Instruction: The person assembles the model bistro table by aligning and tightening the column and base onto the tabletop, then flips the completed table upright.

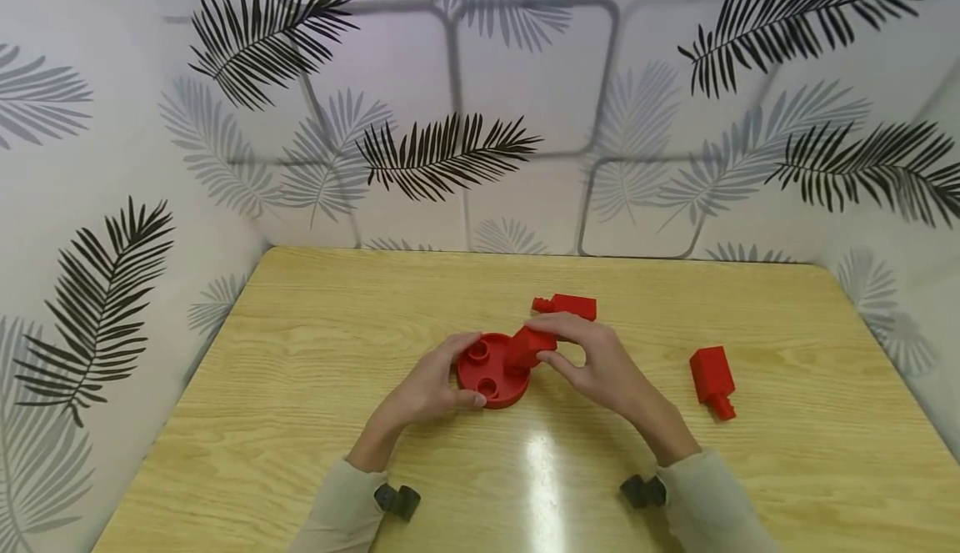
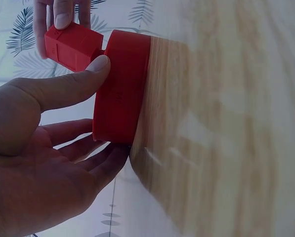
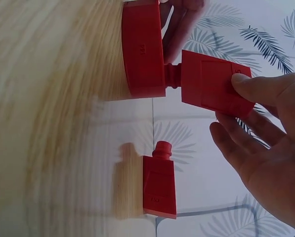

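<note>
A round red base (image 1: pixel 504 389) with a raised rim and two visible ring-shaped sockets stands on the table. My left hand (image 1: pixel 426 384) grips its left side, the thumb (image 2: pixel 99 63) at the rim and the other fingers around the wall. Between thumb and fingertips my right hand (image 1: pixel 602 363) pinches a red block (image 3: pixel 211 83) by its upper end. The block leans over the right part of the base. Its ridged peg (image 3: pixel 173 75) points down into the base, and the peg's tip is hidden by the rim.
Just behind my right hand lies a second red block (image 1: pixel 576 306), its peg to the left. A third red block (image 1: pixel 711 374) lies farther right, peg toward me. The wooden table (image 1: pixel 315 319) meets a leaf-patterned backdrop (image 1: pixel 525 103) at its far edge.
</note>
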`<action>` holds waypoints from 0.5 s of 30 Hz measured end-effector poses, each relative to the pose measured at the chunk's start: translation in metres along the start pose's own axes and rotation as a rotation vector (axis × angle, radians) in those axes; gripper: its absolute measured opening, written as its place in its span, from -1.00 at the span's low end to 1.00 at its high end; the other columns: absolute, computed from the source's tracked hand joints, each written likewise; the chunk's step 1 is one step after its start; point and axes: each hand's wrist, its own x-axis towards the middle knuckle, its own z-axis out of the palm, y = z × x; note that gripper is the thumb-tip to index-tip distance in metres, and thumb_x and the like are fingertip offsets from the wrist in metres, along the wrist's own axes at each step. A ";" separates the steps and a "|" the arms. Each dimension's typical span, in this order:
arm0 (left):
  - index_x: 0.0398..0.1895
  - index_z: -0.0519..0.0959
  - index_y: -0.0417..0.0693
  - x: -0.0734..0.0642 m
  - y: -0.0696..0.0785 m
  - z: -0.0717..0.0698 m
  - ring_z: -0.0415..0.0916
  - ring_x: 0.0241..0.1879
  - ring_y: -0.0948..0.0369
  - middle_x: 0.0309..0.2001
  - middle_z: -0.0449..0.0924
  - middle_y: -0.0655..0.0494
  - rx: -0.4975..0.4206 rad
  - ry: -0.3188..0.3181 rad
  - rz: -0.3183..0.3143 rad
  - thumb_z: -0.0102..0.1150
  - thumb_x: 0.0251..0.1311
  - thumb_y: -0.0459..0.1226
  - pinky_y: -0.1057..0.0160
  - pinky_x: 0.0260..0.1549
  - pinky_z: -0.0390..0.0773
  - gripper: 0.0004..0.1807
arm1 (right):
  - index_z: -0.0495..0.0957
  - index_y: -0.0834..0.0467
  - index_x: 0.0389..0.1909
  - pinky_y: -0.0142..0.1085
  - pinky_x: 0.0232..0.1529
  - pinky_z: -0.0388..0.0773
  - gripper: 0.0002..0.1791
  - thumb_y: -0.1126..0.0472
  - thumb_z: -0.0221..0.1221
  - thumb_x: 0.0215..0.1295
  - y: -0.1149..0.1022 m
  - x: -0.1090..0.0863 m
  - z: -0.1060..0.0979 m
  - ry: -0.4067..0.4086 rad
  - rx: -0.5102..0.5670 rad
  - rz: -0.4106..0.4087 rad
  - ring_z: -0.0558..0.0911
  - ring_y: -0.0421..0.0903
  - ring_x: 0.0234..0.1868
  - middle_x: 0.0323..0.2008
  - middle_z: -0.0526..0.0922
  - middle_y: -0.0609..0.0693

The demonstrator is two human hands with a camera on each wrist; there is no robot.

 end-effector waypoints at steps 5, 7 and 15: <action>0.51 0.25 -0.31 0.000 0.001 -0.001 0.31 0.40 -0.10 0.43 0.34 -0.17 -0.009 -0.014 -0.010 0.53 0.07 -0.43 -0.11 0.40 0.34 -0.07 | 0.62 0.21 0.22 -0.12 0.14 0.63 -0.50 0.43 0.39 0.23 0.000 0.005 -0.001 -0.036 0.042 0.026 0.62 0.07 0.22 0.16 0.68 0.06; 0.51 0.25 -0.30 0.000 0.001 -0.001 0.31 0.40 -0.10 0.43 0.34 -0.17 -0.011 -0.018 -0.011 0.53 0.07 -0.42 -0.11 0.40 0.33 -0.07 | 0.62 0.21 0.22 -0.13 0.13 0.64 -0.49 0.45 0.39 0.23 0.000 0.006 0.000 -0.044 0.059 0.043 0.64 0.06 0.20 0.15 0.68 0.06; 0.52 0.25 -0.30 0.000 0.000 -0.002 0.30 0.41 -0.09 0.43 0.34 -0.17 -0.004 -0.026 -0.004 0.53 0.07 -0.42 -0.10 0.40 0.33 -0.07 | 0.62 0.22 0.22 -0.15 0.11 0.64 -0.49 0.44 0.40 0.22 -0.001 0.006 0.004 -0.033 0.046 0.059 0.64 0.06 0.20 0.15 0.68 0.06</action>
